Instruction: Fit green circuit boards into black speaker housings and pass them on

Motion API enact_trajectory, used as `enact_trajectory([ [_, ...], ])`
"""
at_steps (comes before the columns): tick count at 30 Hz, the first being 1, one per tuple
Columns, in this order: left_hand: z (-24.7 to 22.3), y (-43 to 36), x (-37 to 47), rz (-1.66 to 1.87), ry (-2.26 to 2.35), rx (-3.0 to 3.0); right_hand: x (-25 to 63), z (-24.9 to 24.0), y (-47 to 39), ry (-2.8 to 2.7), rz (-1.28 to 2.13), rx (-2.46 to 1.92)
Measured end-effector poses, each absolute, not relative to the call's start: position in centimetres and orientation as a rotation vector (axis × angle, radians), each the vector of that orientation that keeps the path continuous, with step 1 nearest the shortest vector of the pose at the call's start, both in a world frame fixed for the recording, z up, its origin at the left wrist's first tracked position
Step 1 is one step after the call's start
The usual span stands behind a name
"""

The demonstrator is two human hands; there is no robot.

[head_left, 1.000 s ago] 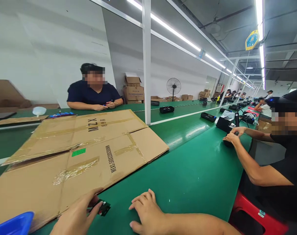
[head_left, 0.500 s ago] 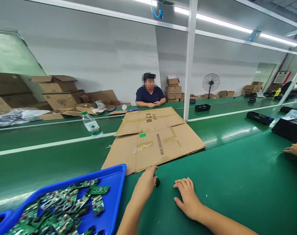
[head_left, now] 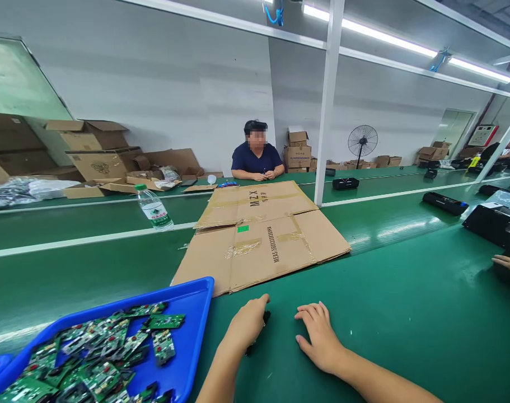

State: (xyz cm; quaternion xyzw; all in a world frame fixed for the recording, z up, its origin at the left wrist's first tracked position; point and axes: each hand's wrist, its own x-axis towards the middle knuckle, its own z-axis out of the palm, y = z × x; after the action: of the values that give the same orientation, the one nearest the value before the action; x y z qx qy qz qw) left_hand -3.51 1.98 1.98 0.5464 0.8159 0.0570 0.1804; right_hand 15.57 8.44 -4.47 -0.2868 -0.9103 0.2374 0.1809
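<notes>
My left hand (head_left: 247,323) is closed over a small dark part (head_left: 266,318) just above or on the green tabletop. Its black edges show beside the fingers and under the palm; the rest is hidden, so its exact kind is unclear. To the right, my right hand (head_left: 319,338) rests with fingers apart and nothing in it. A blue tray (head_left: 196,330) left of my left hand holds many loose green circuit boards (head_left: 164,346), some with black parts. Flattened cardboard (head_left: 255,252) lies just beyond my left hand.
A tilted water bottle (head_left: 154,208) appears at the left, beyond the tray. A white post (head_left: 327,112) rises behind the cardboard. Across the bench sits a person (head_left: 257,159). At the right edge, another person's hand (head_left: 509,263) is near a black device (head_left: 490,224).
My left hand has turned more palm-down over the dark part, which now shows on both sides of it. My right hand keeps nearly the same place. The view has shifted slightly.
</notes>
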Motion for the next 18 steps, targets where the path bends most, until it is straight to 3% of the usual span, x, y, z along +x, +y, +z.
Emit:
enact_trajectory([
  [7,3.4,2.5,-3.2,0.553,2.238,1.693,15.6,-4.3,8.4,-2.58,0.652,-0.82],
  [18,2.4,2.1,-3.7,0.218,2.255,1.632,15.6,-4.7,8.4,-2.59,0.635,-0.825],
])
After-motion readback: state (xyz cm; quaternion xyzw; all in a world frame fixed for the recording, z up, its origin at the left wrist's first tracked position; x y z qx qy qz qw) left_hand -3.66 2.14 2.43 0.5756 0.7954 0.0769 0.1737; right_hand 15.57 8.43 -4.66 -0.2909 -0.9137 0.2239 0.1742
